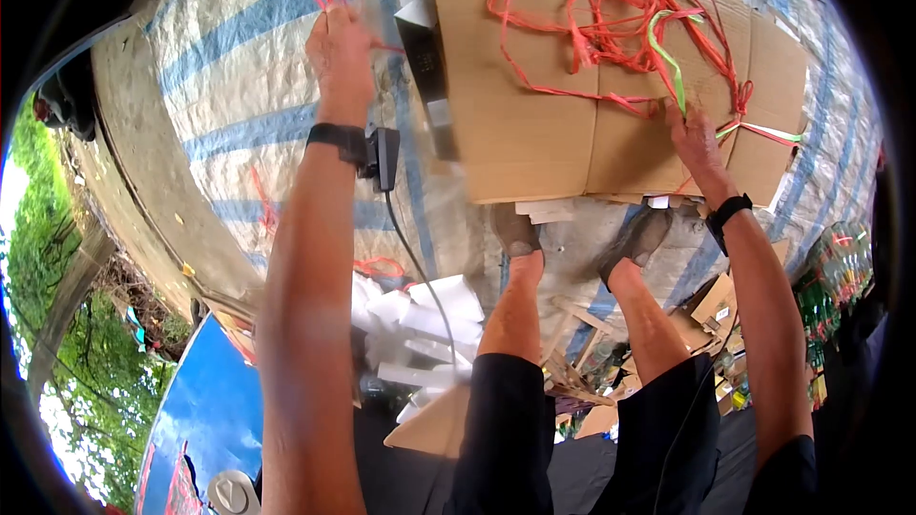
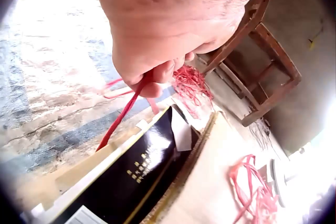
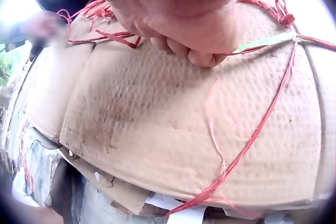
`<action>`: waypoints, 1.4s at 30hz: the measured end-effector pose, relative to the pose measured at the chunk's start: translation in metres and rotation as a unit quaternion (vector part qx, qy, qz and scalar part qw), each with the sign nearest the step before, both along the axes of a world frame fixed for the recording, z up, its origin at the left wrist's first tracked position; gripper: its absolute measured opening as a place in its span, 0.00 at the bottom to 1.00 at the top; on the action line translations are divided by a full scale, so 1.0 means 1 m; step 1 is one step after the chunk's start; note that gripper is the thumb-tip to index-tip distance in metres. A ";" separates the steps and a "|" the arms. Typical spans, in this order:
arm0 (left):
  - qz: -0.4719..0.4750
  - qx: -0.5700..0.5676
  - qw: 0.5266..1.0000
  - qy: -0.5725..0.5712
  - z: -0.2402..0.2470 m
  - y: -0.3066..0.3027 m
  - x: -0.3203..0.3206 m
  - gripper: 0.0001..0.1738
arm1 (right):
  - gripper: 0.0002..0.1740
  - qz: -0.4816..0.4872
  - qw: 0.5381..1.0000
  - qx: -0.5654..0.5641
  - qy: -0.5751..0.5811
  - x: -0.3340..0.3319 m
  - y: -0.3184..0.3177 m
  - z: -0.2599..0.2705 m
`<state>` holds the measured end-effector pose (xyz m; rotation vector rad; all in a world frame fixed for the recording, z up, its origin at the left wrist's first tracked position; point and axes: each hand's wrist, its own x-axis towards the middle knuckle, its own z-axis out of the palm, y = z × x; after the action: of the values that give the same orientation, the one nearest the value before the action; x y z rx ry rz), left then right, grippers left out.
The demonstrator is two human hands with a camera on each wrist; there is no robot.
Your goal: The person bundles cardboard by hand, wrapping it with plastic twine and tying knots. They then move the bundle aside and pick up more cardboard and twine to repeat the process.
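The left grip is clenched on red plastic twine, out above the blue-striped tarp, one strand dropping from the curled fingers past one glossy black box. Across to the right grip, pinching one green strand right down against the cardboard. Two grips, then, and both have hold of twine! One bundle of flattened cardboard sits under the right, with one big red tangle sprawled on top, just ahead and left of those fingers, and one looped knot near it on the right. The left grip is beyond the bundle's left edge, well apart from that tangle. Two dark wristbands, one per arm; two shoes at the bundle's near edge. Over in the left wrist view, one more red heap lies below one wooden frame.
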<state>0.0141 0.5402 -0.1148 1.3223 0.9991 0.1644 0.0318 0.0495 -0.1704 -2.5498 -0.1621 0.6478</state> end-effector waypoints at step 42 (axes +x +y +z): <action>-0.407 0.309 0.857 -0.062 0.051 -0.255 -0.034 0.06 | 0.12 -0.059 0.954 0.292 0.028 -0.004 0.114 0.177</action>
<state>-0.0202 0.2854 -0.0637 2.1928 0.1889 -0.0930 0.0275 0.1636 0.0063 -1.9535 -0.1525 0.5278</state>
